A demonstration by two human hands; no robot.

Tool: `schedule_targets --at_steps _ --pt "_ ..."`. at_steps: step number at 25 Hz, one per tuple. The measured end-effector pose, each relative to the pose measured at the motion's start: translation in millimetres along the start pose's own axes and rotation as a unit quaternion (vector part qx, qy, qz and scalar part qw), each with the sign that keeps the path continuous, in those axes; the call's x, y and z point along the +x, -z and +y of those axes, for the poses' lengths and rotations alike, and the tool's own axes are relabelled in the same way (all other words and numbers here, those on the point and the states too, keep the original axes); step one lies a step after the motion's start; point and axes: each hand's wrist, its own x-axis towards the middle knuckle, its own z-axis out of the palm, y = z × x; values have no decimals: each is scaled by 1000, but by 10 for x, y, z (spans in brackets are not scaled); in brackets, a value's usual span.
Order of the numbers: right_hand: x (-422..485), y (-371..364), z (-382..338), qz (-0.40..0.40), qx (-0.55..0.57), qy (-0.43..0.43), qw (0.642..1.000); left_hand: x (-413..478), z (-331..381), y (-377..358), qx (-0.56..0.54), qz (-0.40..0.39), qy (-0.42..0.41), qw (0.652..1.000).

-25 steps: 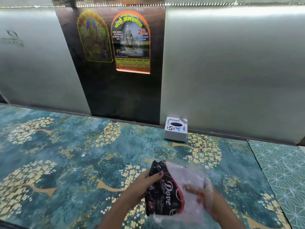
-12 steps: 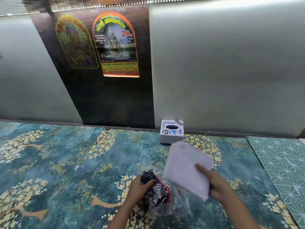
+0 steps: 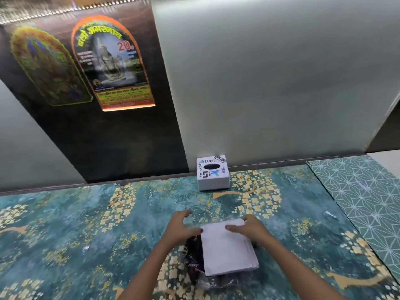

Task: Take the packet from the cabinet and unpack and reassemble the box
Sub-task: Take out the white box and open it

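A flat white folded box (image 3: 229, 250) lies low in the middle of the patterned table, on top of a clear plastic packet (image 3: 207, 282) and a dark Dove pouch (image 3: 193, 254). My right hand (image 3: 251, 229) grips the box's far right corner, fingers across its top. My left hand (image 3: 181, 227) rests at the box's far left corner with fingers spread, thumb touching the edge. The pouch and packet are mostly hidden under the box.
A small white cube box (image 3: 212, 173) with stickers and a dark oval hole stands at the table's back edge against the grey cabinet doors (image 3: 270, 83). Two posters (image 3: 112, 66) hang on a dark panel. A green geometric mat (image 3: 363, 200) covers the right side.
My right hand pulled the white folded box out of the plastic packet, then lowered it flat onto the pouch and packet. My left hand left the pouch and came to the box's corner.
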Motion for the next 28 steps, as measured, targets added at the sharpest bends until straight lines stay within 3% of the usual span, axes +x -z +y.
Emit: schedule_targets --at_steps 2,4,6,9,14,16,19,22,24,28 --pt "107 245 -88 41 -4 -4 999 271 197 50 24 34 -39 998" --pt "155 499 -207 88 24 49 995 580 454 10 82 62 -84 991" --pt "138 641 -302 126 114 113 979 870 678 -75 188 53 -114 974" --pt "-17 729 -354 178 194 184 947 1179 827 -175 327 5 -93 940" --pt "-222 773 -123 171 340 163 910 1347 903 -185 374 72 -66 922" --pt "-257 750 -1 176 376 143 899 1302 971 -81 402 36 -73 912" --pt "-300 678 121 176 409 121 887 1015 1027 0 304 -34 -110 946" --pt "-420 643 83 131 392 122 902 459 1045 20 32 -47 -168 984" --pt "-538 617 -4 50 392 155 906 30 1080 21 -104 -76 -204 971" --pt "-785 573 -236 -90 478 213 848 -414 1122 2 -178 -66 -280 941"
